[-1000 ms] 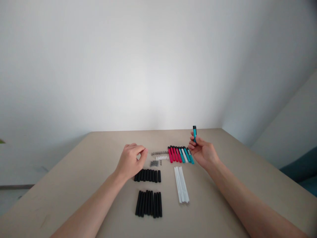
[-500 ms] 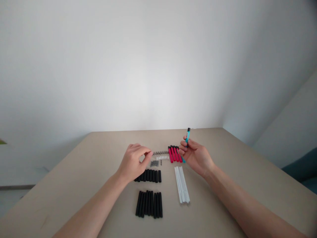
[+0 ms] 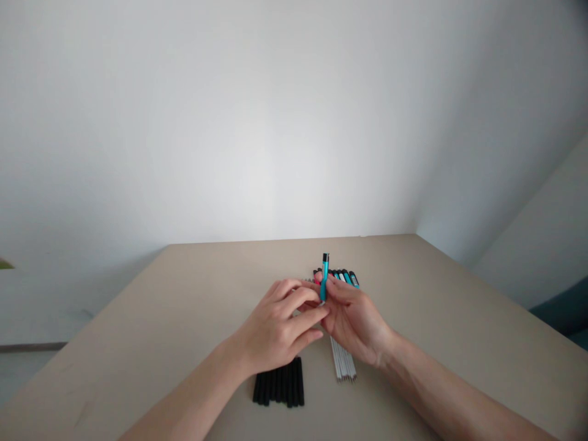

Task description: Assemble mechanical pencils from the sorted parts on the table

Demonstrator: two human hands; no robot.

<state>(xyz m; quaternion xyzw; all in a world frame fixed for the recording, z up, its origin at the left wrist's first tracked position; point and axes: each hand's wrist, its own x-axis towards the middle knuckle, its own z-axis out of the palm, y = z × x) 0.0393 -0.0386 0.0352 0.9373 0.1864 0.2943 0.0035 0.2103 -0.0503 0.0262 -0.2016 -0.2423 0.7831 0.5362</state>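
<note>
My right hand point(image 3: 356, 321) holds a teal pen part with a black cap point(image 3: 324, 277) upright above the table's middle. My left hand point(image 3: 280, 331) has its fingers pinched together against the lower end of that part; what it pinches is too small to make out. Both hands cover the rows of small springs and white pieces. Behind them lie teal and red pen parts point(image 3: 345, 276) in a row. Below the hands show the ends of white refills point(image 3: 344, 366) and a row of black barrels point(image 3: 281, 384).
The beige table point(image 3: 138, 324) runs to a white wall at the back. Its right edge slants down toward a dark blue object point(image 3: 563, 315) at the far right.
Both hands came together at the table's middle: the left moved right from the springs, the right moved left and nearer with the teal part. They now hide the small parts and upper black row.
</note>
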